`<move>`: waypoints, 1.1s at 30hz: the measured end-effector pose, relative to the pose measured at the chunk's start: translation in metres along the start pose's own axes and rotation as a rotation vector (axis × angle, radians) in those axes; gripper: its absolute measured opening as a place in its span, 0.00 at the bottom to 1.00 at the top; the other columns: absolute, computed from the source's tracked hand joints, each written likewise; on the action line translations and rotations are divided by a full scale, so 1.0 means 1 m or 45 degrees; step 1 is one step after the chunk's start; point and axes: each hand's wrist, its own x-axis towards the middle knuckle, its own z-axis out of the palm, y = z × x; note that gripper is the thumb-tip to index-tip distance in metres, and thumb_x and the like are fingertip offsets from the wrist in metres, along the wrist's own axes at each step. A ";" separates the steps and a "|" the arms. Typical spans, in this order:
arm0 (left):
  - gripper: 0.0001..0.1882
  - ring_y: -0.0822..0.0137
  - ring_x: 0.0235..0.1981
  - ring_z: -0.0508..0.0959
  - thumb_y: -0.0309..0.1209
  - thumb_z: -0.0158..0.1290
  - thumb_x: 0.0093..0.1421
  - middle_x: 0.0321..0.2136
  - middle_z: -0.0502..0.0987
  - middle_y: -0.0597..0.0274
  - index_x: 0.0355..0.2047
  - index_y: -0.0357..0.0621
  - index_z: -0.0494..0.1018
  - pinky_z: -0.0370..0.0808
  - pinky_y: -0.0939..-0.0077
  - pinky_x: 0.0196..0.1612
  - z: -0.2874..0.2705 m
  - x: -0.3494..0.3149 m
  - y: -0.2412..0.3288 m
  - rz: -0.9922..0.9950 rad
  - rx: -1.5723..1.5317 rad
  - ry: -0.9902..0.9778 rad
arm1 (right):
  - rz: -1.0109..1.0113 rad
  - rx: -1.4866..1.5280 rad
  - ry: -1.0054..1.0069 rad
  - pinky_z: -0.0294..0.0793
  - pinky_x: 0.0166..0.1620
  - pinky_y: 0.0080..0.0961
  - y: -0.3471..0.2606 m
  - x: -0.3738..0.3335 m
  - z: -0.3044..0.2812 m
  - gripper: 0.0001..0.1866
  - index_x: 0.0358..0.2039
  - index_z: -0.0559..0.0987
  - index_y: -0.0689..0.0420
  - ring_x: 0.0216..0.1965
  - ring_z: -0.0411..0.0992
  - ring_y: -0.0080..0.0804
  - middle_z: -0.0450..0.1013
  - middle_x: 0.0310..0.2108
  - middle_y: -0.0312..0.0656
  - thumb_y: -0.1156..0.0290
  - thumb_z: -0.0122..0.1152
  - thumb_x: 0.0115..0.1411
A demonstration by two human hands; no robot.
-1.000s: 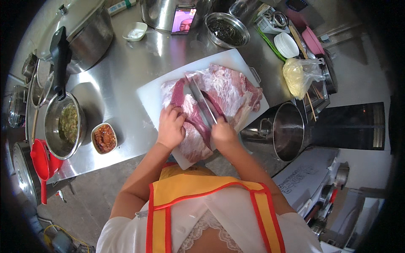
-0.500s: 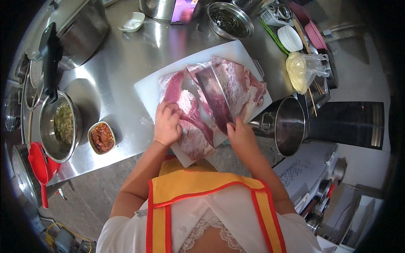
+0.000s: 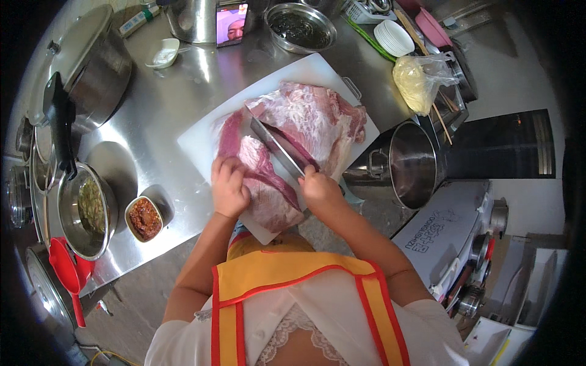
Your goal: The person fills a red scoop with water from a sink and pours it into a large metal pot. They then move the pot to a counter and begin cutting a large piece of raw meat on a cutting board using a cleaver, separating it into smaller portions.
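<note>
A large slab of raw meat (image 3: 308, 110), pink with white fat, lies on a white cutting board (image 3: 204, 131). A long cut runs through it, and a strip of meat (image 3: 268, 198) lies on the left side of that cut. My left hand (image 3: 229, 186) rests on this strip, its fingers curled and pressing down. My right hand (image 3: 321, 194) is closed round the handle of a broad-bladed knife (image 3: 278, 143). The blade slants up and left in the cut, seen nearly edge-on. Whether the two pieces are fully separate cannot be seen.
Left stand a pressure cooker (image 3: 101, 79), a steel bowl (image 3: 110, 207), a small dish of red sauce (image 3: 160, 229) and a red ladle (image 3: 66, 268). Behind the board are a phone (image 3: 231, 24) and a steel basin (image 3: 329, 33). A deep pot (image 3: 378, 168) stands right, below a bag of yellow food (image 3: 412, 82).
The knife blade has turned from showing its flat side to nearly edge-on and leans further left. My left hand stays on the meat. The whole view has shifted slightly.
</note>
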 end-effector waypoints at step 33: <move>0.11 0.50 0.40 0.65 0.18 0.42 0.35 0.31 0.67 0.54 0.23 0.39 0.67 0.64 0.61 0.43 -0.016 -0.030 -0.014 -0.092 0.027 0.246 | 0.067 0.123 0.026 0.67 0.40 0.41 -0.073 0.110 0.001 0.13 0.35 0.69 0.67 0.37 0.68 0.55 0.68 0.35 0.61 0.72 0.41 0.53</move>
